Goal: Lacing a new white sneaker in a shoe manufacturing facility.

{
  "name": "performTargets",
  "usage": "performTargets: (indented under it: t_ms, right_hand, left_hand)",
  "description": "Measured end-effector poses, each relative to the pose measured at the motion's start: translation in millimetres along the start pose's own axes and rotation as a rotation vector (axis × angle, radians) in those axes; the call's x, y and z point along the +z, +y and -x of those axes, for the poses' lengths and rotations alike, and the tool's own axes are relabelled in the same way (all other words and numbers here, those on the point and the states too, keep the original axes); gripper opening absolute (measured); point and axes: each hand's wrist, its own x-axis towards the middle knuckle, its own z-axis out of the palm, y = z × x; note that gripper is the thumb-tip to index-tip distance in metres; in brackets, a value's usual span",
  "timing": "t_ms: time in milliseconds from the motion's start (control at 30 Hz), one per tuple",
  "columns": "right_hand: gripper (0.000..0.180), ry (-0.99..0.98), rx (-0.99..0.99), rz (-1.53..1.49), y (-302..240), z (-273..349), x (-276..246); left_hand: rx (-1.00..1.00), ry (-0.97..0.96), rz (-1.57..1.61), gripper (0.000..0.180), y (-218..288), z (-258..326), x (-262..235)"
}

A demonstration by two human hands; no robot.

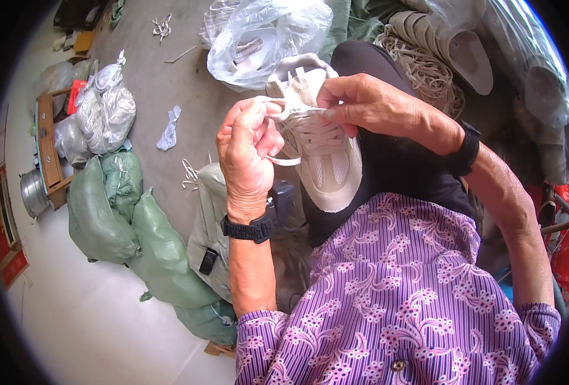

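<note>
A white sneaker (329, 183) with mesh panels rests on my dark-trousered leg, its toe pointing toward me. White lacing crosses its front in several rows. My left hand (249, 144) is closed at the shoe's left side, gripping a white shoelace (286, 161) whose loop runs from the fingers to the shoe. On the other side, my right hand (365, 106) pinches with thumb and forefinger at the upper lace rows, by the tongue (307, 86). What lies between those fingertips looks like lace, partly hidden by them.
Beyond the shoe lies a clear plastic bag (268, 38) with pale shoes inside. A heap of loose laces (422, 70) and beige shoe parts (474, 61) sit at the right. Green sacks (101, 212) and white bags (114, 106) line the left. Scraps (169, 128) dot the grey floor.
</note>
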Motion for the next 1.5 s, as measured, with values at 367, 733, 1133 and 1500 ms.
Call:
performTargets:
  t_ms: [367, 733, 1133, 1500]
  right_hand:
    - [0.023, 0.020, -0.053, -0.493, 11.4, 11.3, -9.9]
    - [0.032, 0.046, -0.025, -0.385, 16.3, 9.9, -14.5]
    - [0.030, 0.247, -0.057, 0.398, 11.2, -11.4, -0.5]
    - [0.019, 0.310, -0.041, 0.305, 5.7, -14.7, 11.1]
  left_hand:
    - [0.225, -0.057, -0.697, 0.020, -42.2, -5.1, -9.6]
    - [0.128, -0.096, -0.738, 0.009, -25.1, -6.2, -19.4]
    - [-0.054, -0.079, 0.375, 0.009, 63.3, 32.0, -75.1]
    - [-0.036, -0.080, 0.662, 0.009, 85.4, 18.4, -94.1]
